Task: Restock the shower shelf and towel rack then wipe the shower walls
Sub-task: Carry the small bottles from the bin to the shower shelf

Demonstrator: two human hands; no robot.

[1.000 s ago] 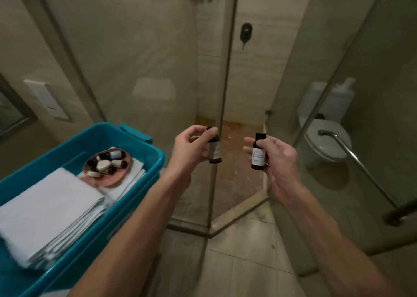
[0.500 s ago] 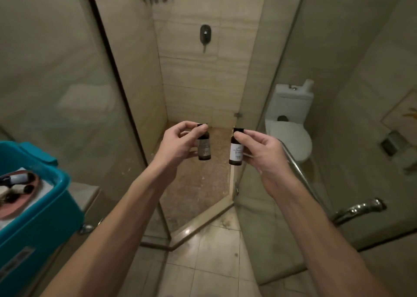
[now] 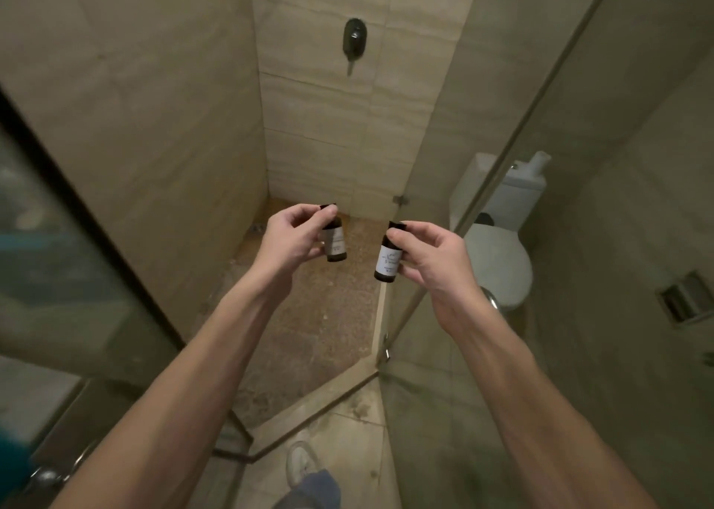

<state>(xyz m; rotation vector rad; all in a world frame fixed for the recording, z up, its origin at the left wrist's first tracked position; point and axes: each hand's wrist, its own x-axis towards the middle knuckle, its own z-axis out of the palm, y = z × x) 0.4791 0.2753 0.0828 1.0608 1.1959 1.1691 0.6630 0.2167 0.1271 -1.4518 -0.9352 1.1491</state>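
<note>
My left hand [image 3: 291, 240] grips a small dark toiletry bottle [image 3: 334, 243] with a pale label, held upright by its cap and side. In my right hand [image 3: 434, 259] is a second small dark bottle [image 3: 387, 259] with a white label, tilted slightly. Both bottles hang at the open shower entrance, above the pebbled shower floor [image 3: 320, 315]. The beige tiled shower walls [image 3: 328, 95] rise ahead. The shower shelf is out of view.
A dark shower valve [image 3: 354, 42] is mounted on the back wall. The open glass door [image 3: 483, 183] stands at the right, with a white toilet [image 3: 498, 253] behind it. A black-framed glass panel [image 3: 89, 214] stands at the left. My shoe [image 3: 303, 466] is near the raised threshold.
The view has moved forward and right toward the shower entrance. The teal bin and the high shelf have left the frame. Both hands still hold their bottles, now a little further apart.
</note>
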